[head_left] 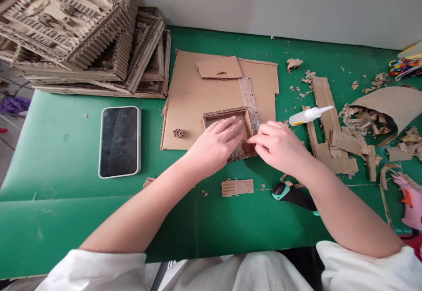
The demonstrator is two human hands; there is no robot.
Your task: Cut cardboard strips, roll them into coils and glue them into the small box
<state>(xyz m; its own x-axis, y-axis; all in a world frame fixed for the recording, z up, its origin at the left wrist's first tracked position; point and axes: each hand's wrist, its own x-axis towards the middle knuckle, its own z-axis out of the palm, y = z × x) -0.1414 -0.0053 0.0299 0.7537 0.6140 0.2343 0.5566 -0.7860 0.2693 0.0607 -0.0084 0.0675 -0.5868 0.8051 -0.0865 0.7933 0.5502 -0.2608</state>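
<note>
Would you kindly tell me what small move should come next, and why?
Perhaps the right hand should press gently along the right wall of the small cardboard tray, since that hand's extended finger reaches over that side, while the left hand lies across the tray and could steady it.

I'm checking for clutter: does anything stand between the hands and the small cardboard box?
Nothing visible does: the left hand is over the cardboard box, the right hand at its right side. The clear ruler lies beside the box, blocking neither.
</note>
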